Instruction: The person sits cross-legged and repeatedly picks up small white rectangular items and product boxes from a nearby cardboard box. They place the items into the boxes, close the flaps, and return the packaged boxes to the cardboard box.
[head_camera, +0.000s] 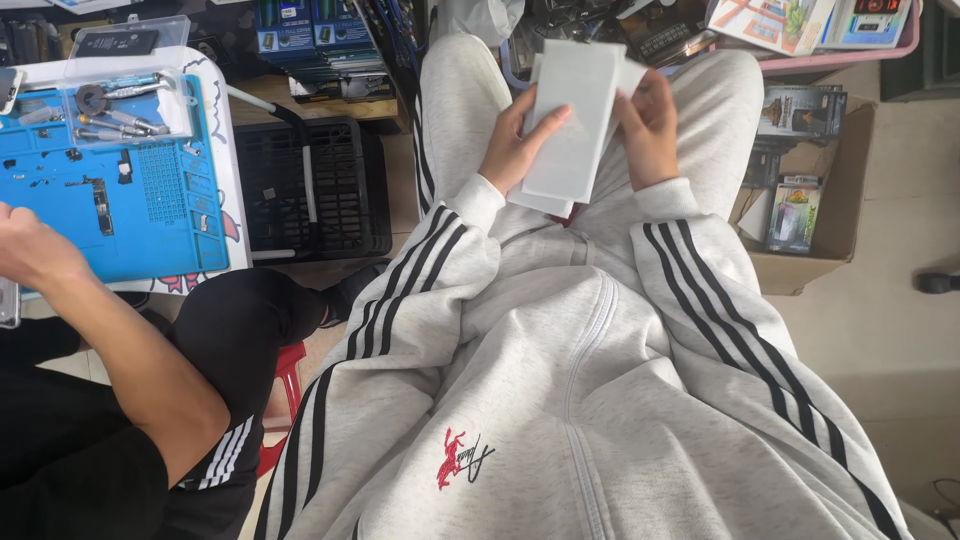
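Single head-worn view, looking steeply down the wearer's grey striped tracksuit torso (560, 400) onto the lap, close range. A co-worker's blue silicone repair mat (150, 215) sits at frame left, brown cardboard box (830, 240) right.

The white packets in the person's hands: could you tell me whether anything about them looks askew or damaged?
Nothing looks damaged. The white packets sit slightly fanned rather than squared up, held between the left hand and right hand above the lap.

The person wears a light heather-grey zip-up jacket (560, 400) with three black stripes down each sleeve (400, 300), ribbed cuffs (478, 196), a small red figure emblem on the chest, and matching grey striped trousers (460, 90).
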